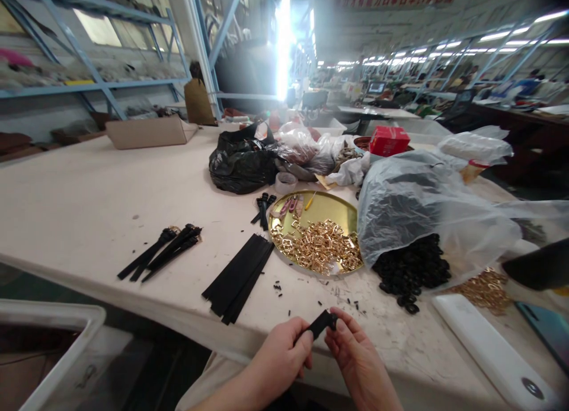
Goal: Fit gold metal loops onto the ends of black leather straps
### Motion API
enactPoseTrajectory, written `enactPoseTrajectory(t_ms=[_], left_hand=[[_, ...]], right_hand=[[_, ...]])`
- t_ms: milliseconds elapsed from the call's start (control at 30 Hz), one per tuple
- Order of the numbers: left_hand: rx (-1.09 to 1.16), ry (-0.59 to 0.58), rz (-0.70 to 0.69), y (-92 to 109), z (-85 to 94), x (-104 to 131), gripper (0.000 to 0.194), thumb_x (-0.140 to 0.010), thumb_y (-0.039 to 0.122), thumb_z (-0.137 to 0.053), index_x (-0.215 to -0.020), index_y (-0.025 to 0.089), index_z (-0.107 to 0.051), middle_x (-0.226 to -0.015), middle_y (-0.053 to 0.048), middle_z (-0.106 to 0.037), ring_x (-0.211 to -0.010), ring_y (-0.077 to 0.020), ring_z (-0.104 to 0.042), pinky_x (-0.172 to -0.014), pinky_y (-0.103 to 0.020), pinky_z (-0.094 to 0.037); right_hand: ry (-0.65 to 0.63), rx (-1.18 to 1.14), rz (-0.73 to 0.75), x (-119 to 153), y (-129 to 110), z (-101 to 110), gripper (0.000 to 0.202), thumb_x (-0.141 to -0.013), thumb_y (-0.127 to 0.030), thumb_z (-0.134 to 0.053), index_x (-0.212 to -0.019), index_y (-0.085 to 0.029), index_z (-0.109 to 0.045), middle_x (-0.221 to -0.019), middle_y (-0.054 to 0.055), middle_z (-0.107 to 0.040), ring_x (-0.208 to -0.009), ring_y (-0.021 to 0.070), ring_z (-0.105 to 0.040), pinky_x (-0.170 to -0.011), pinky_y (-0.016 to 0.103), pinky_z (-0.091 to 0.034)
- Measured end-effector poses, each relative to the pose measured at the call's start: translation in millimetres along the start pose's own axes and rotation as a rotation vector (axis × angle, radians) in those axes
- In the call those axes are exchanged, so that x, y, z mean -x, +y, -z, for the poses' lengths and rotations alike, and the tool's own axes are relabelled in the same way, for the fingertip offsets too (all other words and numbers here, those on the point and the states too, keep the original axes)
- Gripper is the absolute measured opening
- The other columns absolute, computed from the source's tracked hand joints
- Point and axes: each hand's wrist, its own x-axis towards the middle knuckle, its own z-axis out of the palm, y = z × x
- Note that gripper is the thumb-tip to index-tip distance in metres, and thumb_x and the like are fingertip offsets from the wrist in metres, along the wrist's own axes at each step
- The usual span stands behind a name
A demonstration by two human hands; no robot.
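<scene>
Near the table's front edge, my left hand (287, 349) is closed on a short black strap (319, 324). My right hand (353, 346) pinches the strap's far end, where a small dark round part shows between thumb and fingers. Ahead of my hands lies a gold tray (347, 204) holding a heap of gold metal buckles (326, 242). Flat black strips (240, 275) lie left of the tray. Bundles of black straps (171, 248) rest farther left. To the right, black rings (411, 272) spill from a clear plastic bag (404, 192).
A white box-like device (489, 346) and a phone (544, 334) lie at the right. Behind the tray are a black bag (242, 159), a tape roll (285, 182) and a red box (389, 140). A white bin (95, 316) stands below the table at the left.
</scene>
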Motion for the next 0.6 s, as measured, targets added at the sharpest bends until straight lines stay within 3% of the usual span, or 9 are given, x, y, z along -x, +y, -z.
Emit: enactPoseTrajectory(t_ms=[133,267,400,500,600], left_hand=[[-0.111,0.002,-0.022,1,0.8,4,0.02,-0.082,0.029,-0.036,-0.078,0.017,-0.051,-0.053,0.005,-0.049,-0.042,-0.0082,-0.042,-0.042,-0.018,-0.032],[-0.346,-0.006,-0.114,8,7.9,9,0.021,-0.081,0.024,-0.037,-0.072,0.018,-0.055,-0.056,0.003,-0.053,-0.051,-0.0108,-0.047,-0.048,-0.02,-0.031],[-0.519,-0.016,-0.196,14,13.3,10,0.021,-0.079,0.022,-0.039,-0.066,0.018,-0.054,-0.063,0.0,-0.058,-0.059,-0.0133,-0.05,-0.051,-0.022,-0.029],[-0.493,-0.026,-0.192,14,14.0,9,0.022,-0.081,0.024,-0.038,-0.067,0.018,-0.054,-0.064,-0.001,-0.058,-0.06,-0.0138,-0.052,-0.052,-0.022,-0.031],[-0.296,-0.136,-0.095,14,16.2,11,0.019,-0.081,0.022,-0.038,-0.08,0.018,-0.056,-0.064,0.001,-0.056,-0.055,-0.0118,-0.052,-0.05,-0.02,-0.036]], right_hand=[[-0.005,0.099,0.051,-3,4,7,0.035,-0.059,-0.036,-0.076,-0.089,-0.021,-0.067,-0.079,0.0,-0.071,-0.067,0.0116,-0.062,-0.067,0.022,-0.05],[0.036,0.445,0.189,-5,4,18,0.036,-0.061,-0.043,-0.072,-0.088,-0.021,-0.068,-0.078,0.002,-0.069,-0.07,0.0182,-0.061,-0.07,0.031,-0.049],[-0.06,0.726,0.313,-3,2,20,0.028,-0.062,-0.041,-0.07,-0.081,-0.021,-0.069,-0.077,0.004,-0.069,-0.076,0.0218,-0.061,-0.072,0.032,-0.048],[-0.123,0.702,0.295,-2,3,17,0.027,-0.062,-0.037,-0.07,-0.083,-0.021,-0.066,-0.072,0.002,-0.066,-0.069,0.0192,-0.06,-0.065,0.03,-0.049],[-0.055,0.569,0.282,-3,5,14,0.036,-0.06,-0.038,-0.072,-0.091,-0.022,-0.062,-0.068,-0.001,-0.063,-0.063,0.0156,-0.057,-0.06,0.026,-0.048]])
